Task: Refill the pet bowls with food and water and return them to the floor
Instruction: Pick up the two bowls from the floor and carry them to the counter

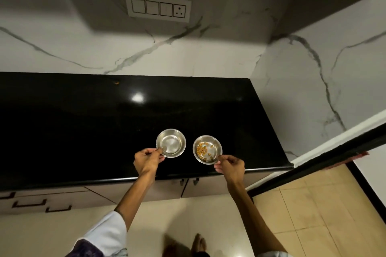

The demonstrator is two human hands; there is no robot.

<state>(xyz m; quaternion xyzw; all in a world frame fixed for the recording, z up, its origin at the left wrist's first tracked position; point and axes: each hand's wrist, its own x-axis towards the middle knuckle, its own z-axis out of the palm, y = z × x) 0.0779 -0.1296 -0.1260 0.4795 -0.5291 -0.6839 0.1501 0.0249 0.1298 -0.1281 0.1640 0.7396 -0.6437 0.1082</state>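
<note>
Two small steel pet bowls stand side by side on the black countertop (83,127), close to its front edge. The left bowl (171,143) looks shiny inside; I cannot tell whether it holds water. The right bowl (207,150) holds several orange-brown food pellets (202,150). My left hand (147,160) pinches the near-left rim of the left bowl. My right hand (230,166) pinches the near-right rim of the right bowl.
A marble wall with a switch panel (158,7) rises behind the counter, and another marble wall closes its right end. Cabinet doors with dark handles (29,203) sit below. Tiled floor (313,215) lies on the right, beyond a dark door frame. My bare foot (199,243) shows at the bottom.
</note>
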